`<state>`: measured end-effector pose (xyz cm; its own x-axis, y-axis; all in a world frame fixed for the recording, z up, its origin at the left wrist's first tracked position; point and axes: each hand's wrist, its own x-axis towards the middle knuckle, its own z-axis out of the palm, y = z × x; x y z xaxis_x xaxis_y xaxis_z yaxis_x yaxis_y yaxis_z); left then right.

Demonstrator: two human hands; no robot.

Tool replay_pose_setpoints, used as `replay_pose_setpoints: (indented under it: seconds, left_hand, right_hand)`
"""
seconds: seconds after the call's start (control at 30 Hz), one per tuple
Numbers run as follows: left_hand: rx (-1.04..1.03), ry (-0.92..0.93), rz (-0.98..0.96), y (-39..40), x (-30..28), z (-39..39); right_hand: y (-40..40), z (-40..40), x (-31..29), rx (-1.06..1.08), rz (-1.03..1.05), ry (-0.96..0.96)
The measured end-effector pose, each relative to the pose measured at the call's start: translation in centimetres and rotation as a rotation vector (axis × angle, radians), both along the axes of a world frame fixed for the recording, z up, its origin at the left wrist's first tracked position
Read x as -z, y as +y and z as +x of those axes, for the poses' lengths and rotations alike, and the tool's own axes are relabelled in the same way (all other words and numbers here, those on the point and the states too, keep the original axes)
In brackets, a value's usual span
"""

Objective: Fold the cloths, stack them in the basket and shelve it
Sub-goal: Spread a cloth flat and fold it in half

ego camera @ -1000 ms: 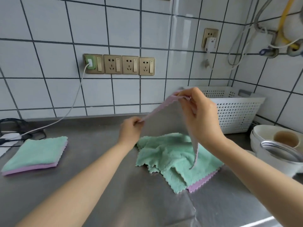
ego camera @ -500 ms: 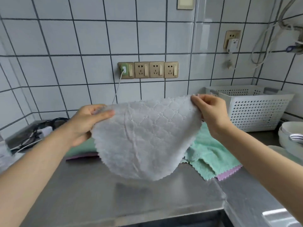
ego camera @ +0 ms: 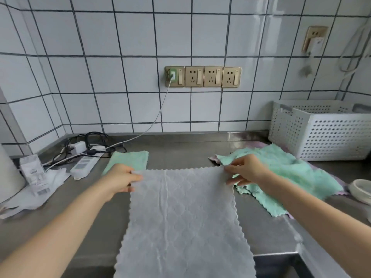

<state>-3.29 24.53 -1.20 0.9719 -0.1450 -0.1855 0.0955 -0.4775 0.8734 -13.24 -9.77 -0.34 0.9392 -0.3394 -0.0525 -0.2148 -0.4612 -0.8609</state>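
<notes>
Two hands spread a white cloth [ego camera: 181, 215] flat on steel counter [ego camera: 271, 235]: left hand [ego camera: 120, 180] & right hand [ego camera: 248, 170] each pinch a far corner. Green cloths [ego camera: 285, 173] at right, near white basket [ego camera: 325, 129].

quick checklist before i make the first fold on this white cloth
1. Left hand pinches a far corner of the white cloth: ok.
2. Right hand pinches the other far corner: ok.
3. Cloth spread flat: ok, faint creases.
4. Near edge on the counter: not ok, it hangs over the front.
5. Folded green cloth clear of the fold: ok.
6. Basket has room: cannot tell.
</notes>
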Motion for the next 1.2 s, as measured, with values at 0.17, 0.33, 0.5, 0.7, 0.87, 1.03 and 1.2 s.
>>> replay_pose_setpoints:
  seconds: [0.17, 0.33, 0.5, 0.7, 0.87, 1.03, 1.2]
  left_hand:
    - [-0.096, 0.006, -0.305, -2.2, 2.1, 1.3]
    - [-0.052, -0.123, -0.21, -3.6, 2.3, 3.9]
    - [0.335, -0.381, 0.317, -3.3, 4.3, 1.2]
    - [0.753, -0.403, 0.447, -1.9, 7.2, -7.4]
    - [0.773, -0.506, 0.561, -0.3, 8.7, -10.6]
    - [0.771, -0.587, 0.693, -0.5, 8.9, -11.8]
    - [0.709, -0.654, 0.642, -0.4, 8.4, -12.4]
  right_hand:
    - [0.5, 2.1, 1.7, 0.102, 0.137, -0.003]
    - [0.4, 5.1, 2.7, 0.224, 0.152, -0.055]
    - [2.4, 3.2, 4.4, 0.014, -0.302, -0.028]
    - [5.3, -5.0, 7.0, -0.599, -0.78, -0.208]
    - [5.8, -8.1, 8.6, -0.664, -0.839, -0.188]
    - [6.3, -9.5, 9.3, -0.673, -1.04, -0.307]
    - [6.3, -9.8, 10.3, -0.647, -1.089, -0.384]
